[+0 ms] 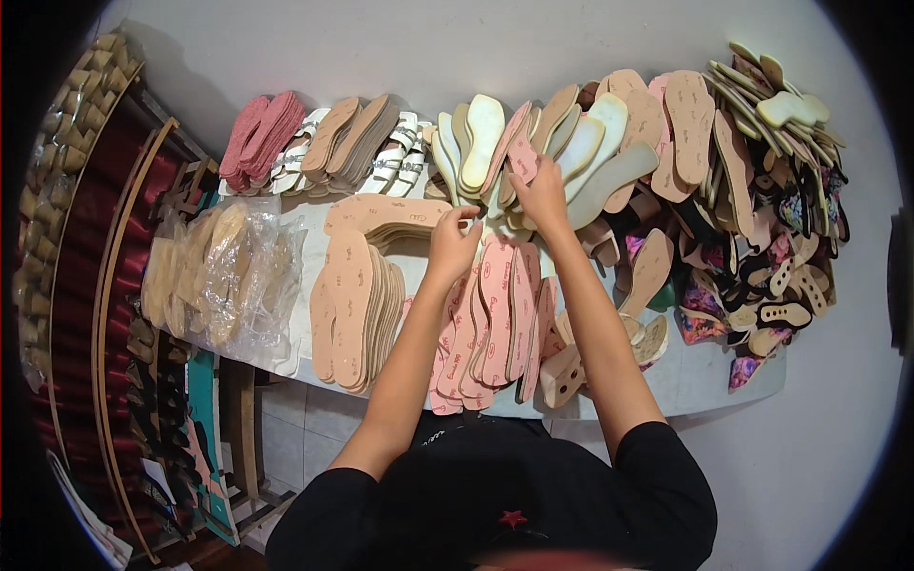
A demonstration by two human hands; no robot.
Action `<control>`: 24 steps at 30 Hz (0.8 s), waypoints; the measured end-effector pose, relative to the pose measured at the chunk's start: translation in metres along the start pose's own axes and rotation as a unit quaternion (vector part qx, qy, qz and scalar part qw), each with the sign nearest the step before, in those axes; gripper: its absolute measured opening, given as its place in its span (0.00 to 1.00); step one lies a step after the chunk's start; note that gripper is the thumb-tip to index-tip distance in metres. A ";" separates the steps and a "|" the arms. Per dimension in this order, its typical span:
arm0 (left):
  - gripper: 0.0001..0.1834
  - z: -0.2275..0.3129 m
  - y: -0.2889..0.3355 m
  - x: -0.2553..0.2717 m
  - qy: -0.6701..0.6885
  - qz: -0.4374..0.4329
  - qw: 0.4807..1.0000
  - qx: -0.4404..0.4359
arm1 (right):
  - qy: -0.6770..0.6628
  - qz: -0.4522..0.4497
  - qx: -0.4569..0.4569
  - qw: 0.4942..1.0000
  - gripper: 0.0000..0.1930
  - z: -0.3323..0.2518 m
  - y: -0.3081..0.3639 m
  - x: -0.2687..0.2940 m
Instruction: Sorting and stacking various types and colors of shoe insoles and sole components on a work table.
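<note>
My right hand reaches to the back row of insoles, its fingers closed on the lower part of a pink insole. White insoles lean just left of it, and pale ones on its right. My left hand hovers beside the end of a tan insole stack, fingers half curled with a gap between thumb and forefinger; nothing shows in it. Between my forearms lie fanned pink printed insoles. A thick stack of tan insoles stands left of my left forearm.
Clear plastic bags of beige pieces lie on the table's left end. Red insoles and white strappy uppers line the wall. Floral straps and shoe parts pile up on the right. A wooden rack stands at left.
</note>
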State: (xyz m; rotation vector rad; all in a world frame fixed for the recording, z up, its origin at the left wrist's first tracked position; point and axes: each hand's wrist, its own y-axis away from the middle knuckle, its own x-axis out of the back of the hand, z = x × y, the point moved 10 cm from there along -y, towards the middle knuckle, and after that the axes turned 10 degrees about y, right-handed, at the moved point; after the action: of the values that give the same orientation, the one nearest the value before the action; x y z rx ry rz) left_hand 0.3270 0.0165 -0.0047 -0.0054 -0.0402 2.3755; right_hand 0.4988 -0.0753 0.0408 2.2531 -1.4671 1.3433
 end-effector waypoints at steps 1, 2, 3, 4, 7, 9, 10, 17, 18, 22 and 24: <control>0.15 0.003 -0.015 -0.008 -0.083 -0.004 0.995 -0.055 | 0.042 0.059 0.041 0.997 0.29 0.004 -0.006 -0.005; 0.15 0.002 -0.028 -0.014 -0.164 -0.004 0.981 -0.105 | 0.042 0.058 0.042 0.997 0.29 0.005 -0.009 -0.009; 0.15 -0.005 -0.040 -0.016 -0.163 -0.003 0.981 -0.107 | 0.034 0.033 0.007 0.999 0.28 0.009 -0.011 -0.016; 0.14 -0.007 -0.051 -0.020 -0.219 0.009 0.966 -0.134 | 0.026 0.008 -0.030 0.999 0.27 0.014 -0.010 -0.023; 0.14 -0.016 -0.080 -0.033 -0.327 0.016 0.936 -0.132 | 0.037 -0.006 -0.060 0.997 0.24 0.007 -0.002 -0.022; 0.12 -0.031 -0.097 -0.042 -0.409 -0.007 0.909 -0.083 | 0.044 -0.040 -0.090 0.994 0.23 0.012 0.004 -0.027; 0.12 -0.035 -0.102 -0.046 -0.408 -0.015 0.909 -0.080 | 0.048 -0.041 -0.097 0.993 0.23 0.015 0.004 -0.029; 0.11 0.011 -0.101 -0.053 -0.357 0.040 0.904 -0.232 | 0.000 -0.047 -0.031 0.998 0.19 0.027 -0.011 -0.038; 0.11 0.027 -0.094 -0.046 -0.319 0.060 0.907 -0.270 | -0.126 -0.121 -0.116 0.978 0.17 0.027 -0.010 -0.043; 0.10 0.063 -0.063 -0.069 -0.237 0.022 0.914 -0.328 | -0.446 -0.214 -0.265 0.827 0.15 0.039 -0.006 -0.055; 0.09 0.068 -0.048 -0.076 -0.181 0.007 0.929 -0.321 | -0.543 -0.244 -0.289 0.750 0.16 0.035 -0.003 -0.050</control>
State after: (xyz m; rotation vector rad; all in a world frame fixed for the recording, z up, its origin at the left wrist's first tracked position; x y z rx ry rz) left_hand 0.4137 -0.0034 0.0642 0.1204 -0.9910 2.2410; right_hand 0.5154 -0.0590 -0.0156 2.6496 -1.0242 -0.6730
